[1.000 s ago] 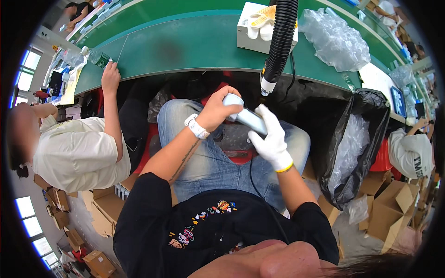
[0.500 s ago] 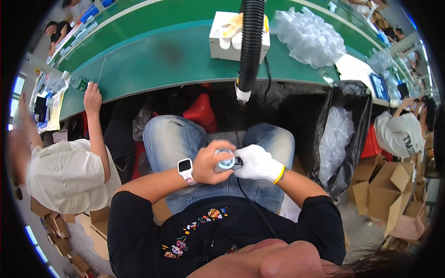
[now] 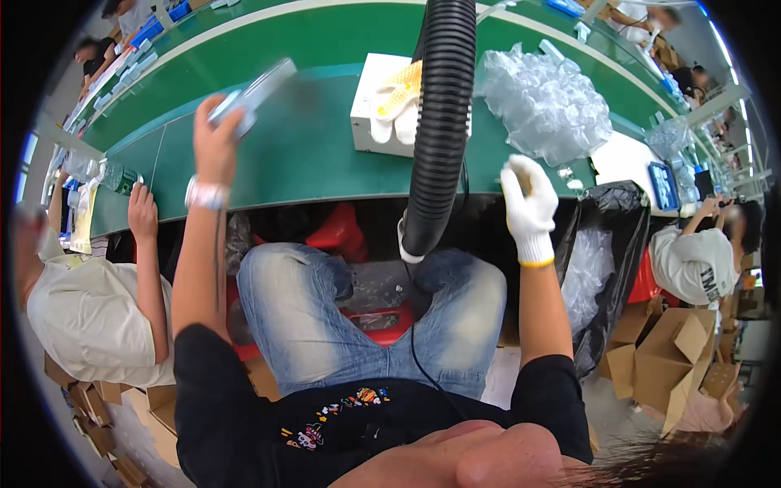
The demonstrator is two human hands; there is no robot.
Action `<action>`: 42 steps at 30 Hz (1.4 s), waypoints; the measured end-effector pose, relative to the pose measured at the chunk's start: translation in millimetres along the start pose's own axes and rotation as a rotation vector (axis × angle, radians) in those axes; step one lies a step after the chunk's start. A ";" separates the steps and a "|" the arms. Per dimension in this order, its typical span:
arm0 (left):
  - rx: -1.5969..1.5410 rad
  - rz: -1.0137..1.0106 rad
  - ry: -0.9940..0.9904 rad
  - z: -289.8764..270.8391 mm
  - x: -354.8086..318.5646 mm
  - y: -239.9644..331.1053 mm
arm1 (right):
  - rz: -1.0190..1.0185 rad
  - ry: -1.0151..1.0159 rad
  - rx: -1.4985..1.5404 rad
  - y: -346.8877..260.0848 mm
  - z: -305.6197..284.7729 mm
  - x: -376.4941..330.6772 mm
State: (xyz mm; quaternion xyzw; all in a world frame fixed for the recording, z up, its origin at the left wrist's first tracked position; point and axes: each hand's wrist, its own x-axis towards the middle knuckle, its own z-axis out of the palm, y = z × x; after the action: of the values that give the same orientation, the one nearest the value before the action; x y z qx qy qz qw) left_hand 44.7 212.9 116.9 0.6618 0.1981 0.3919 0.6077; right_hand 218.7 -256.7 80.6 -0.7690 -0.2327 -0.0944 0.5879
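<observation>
My bare left hand (image 3: 215, 146), with a white watch on the wrist, is raised over the green table at the left. Its fingers are closed round one end of a long pale-blue plastic piece (image 3: 267, 84), which is smeared by motion and tilts up to the right. My right hand (image 3: 530, 210) wears a white knit glove with a yellow cuff. It is held up at the table's front edge, fingers loosely curled and apart from the thumb, with nothing visible between them. Just beyond it lies a heap of clear plastic bags (image 3: 545, 102).
A black ribbed hose (image 3: 443, 130) hangs in front of a white box (image 3: 366, 122) with spare gloves (image 3: 399, 102) on it. A black bin bag (image 3: 614, 236) stands at the right. Co-workers sit on both sides. Behind the table runs a green belt (image 3: 325, 32). Cardboard boxes (image 3: 663, 358) stand at the right.
Both hands have parted from above my lap. The left has swung up and left over the table with the pale-blue piece; the gloved right has moved up and right to the table edge.
</observation>
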 end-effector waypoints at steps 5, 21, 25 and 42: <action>0.674 0.372 -0.010 102.0 134.6 -65.4 | -0.041 -0.078 -0.375 17.7 25.1 47.4; 1.308 0.324 -0.254 91.9 -3.5 -41.3 | -0.077 -0.143 -0.394 48.4 21.9 55.1; 1.285 0.193 -0.273 76.8 -45.2 -34.8 | -0.156 -0.155 -0.569 20.5 31.1 48.1; 1.306 0.210 -0.303 79.0 -52.6 -23.6 | -0.085 -0.099 -0.673 6.4 24.8 48.2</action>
State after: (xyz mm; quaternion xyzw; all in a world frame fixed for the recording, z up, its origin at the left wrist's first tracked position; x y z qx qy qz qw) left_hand 77.3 127.1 83.3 0.9563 0.2417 0.1518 0.0633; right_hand 260.6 -222.6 88.1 -0.9131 -0.2487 -0.1530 0.2848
